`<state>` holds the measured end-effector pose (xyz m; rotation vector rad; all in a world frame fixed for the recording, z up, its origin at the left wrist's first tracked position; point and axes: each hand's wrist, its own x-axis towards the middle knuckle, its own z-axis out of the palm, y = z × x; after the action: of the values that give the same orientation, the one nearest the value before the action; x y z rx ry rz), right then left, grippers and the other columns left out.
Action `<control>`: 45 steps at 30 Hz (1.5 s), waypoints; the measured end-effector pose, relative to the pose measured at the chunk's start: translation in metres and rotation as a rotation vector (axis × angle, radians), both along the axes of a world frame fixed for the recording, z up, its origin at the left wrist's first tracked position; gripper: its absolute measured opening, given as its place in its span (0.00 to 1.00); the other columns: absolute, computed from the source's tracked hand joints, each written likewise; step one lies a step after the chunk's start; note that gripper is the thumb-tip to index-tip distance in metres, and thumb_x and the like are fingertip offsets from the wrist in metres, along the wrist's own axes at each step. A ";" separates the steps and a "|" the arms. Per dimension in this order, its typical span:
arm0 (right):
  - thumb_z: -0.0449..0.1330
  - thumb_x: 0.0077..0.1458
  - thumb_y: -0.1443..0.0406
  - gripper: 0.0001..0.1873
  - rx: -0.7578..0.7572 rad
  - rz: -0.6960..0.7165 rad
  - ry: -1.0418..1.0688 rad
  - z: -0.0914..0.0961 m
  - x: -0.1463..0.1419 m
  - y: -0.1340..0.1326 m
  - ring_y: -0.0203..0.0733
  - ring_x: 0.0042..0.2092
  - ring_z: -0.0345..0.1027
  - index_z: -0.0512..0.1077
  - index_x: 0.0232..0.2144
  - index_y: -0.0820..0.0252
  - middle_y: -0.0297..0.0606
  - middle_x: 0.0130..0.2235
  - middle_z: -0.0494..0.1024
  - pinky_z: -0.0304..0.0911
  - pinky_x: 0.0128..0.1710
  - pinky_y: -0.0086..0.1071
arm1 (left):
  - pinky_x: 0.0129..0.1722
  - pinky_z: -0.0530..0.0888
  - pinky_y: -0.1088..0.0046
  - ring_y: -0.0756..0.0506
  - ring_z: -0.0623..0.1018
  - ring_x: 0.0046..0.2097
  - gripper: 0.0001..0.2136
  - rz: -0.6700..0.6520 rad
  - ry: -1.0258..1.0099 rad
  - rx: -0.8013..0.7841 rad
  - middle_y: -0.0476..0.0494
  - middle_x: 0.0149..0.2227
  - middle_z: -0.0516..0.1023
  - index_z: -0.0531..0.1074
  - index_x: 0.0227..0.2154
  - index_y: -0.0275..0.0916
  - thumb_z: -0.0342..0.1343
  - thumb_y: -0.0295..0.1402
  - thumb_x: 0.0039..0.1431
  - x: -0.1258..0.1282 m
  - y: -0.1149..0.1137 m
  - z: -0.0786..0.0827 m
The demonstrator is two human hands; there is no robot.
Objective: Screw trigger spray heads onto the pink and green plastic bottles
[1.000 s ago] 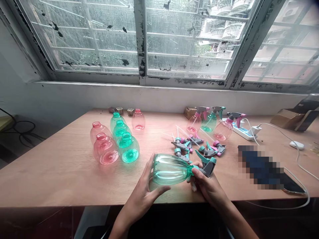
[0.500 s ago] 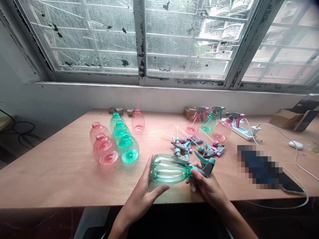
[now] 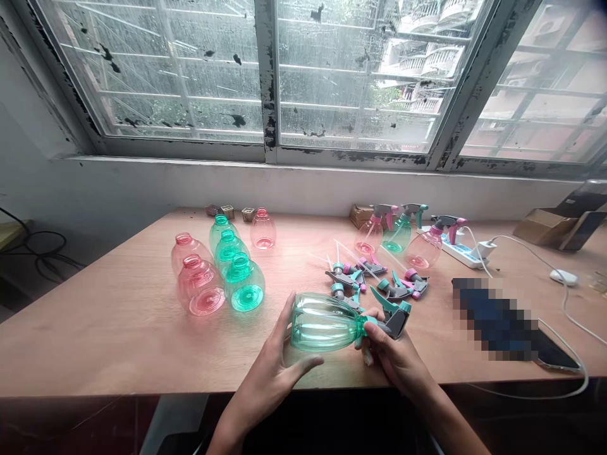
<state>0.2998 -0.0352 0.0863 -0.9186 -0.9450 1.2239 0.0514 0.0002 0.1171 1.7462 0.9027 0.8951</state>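
A clear green spray bottle (image 3: 325, 323) lies sideways in the air above the table's front edge, its base to the left. My right hand (image 3: 389, 347) is closed round the neck, where a grey-and-teal trigger sprayer head (image 3: 396, 317) sits on the bottle. At the base is my left hand (image 3: 275, 363), fingers stretched up along the bottom and thumb held apart below the bottle. Whether its hidden fingertips touch the plastic cannot be made out. Just behind the bottle lies a pile of loose sprayer heads (image 3: 398, 289) in grey, teal and pink, with thin clear tubes.
Several open pink bottles (image 3: 202, 287) and green bottles (image 3: 244, 287) stand at left on the wooden table (image 3: 118, 328). Three bottles with sprayer heads (image 3: 423, 248) stand at back right. Beyond them are a power strip (image 3: 465, 254), white cables and a phone (image 3: 559, 354).
The bottle has shifted very slightly right, and its base sits a little farther from my left palm. My right hand keeps its grip at the neck.
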 end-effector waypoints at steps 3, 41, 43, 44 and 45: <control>0.69 0.60 0.54 0.16 0.008 -0.019 -0.017 0.001 -0.001 0.000 0.32 0.21 0.66 0.70 0.37 0.58 0.33 0.26 0.80 0.55 0.24 0.26 | 0.74 0.50 0.54 0.36 0.49 0.76 0.49 0.016 -0.018 -0.063 0.43 0.76 0.49 0.38 0.74 0.50 0.66 0.43 0.60 0.001 -0.001 0.002; 0.69 0.59 0.54 0.16 0.003 -0.034 -0.032 0.005 -0.001 0.001 0.34 0.22 0.66 0.72 0.34 0.58 0.31 0.26 0.77 0.56 0.25 0.29 | 0.72 0.57 0.56 0.37 0.54 0.75 0.44 -0.035 -0.055 -0.042 0.46 0.77 0.48 0.40 0.73 0.56 0.63 0.39 0.65 0.002 -0.003 0.006; 0.69 0.59 0.53 0.16 -0.005 -0.032 -0.025 0.004 -0.001 0.001 0.35 0.21 0.66 0.72 0.34 0.58 0.31 0.25 0.76 0.56 0.24 0.29 | 0.73 0.55 0.55 0.37 0.54 0.75 0.44 -0.033 -0.038 -0.038 0.46 0.76 0.49 0.40 0.74 0.56 0.63 0.40 0.64 0.001 -0.003 0.005; 0.69 0.59 0.53 0.16 -0.008 -0.034 -0.023 0.004 -0.001 0.001 0.35 0.21 0.66 0.71 0.34 0.58 0.31 0.24 0.76 0.56 0.24 0.29 | 0.73 0.53 0.54 0.37 0.53 0.75 0.44 -0.026 -0.022 -0.030 0.45 0.76 0.49 0.40 0.74 0.56 0.63 0.40 0.64 0.001 -0.002 0.005; 0.69 0.59 0.53 0.17 -0.011 -0.038 -0.021 0.004 -0.001 0.001 0.35 0.21 0.66 0.71 0.34 0.58 0.31 0.24 0.76 0.56 0.23 0.28 | 0.74 0.51 0.53 0.37 0.52 0.75 0.44 -0.021 -0.006 -0.021 0.45 0.77 0.48 0.41 0.73 0.55 0.63 0.41 0.64 0.000 -0.002 0.005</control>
<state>0.2984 -0.0341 0.0904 -0.9554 -0.9350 1.1903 0.0517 -0.0018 0.1217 1.7312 0.8854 0.8743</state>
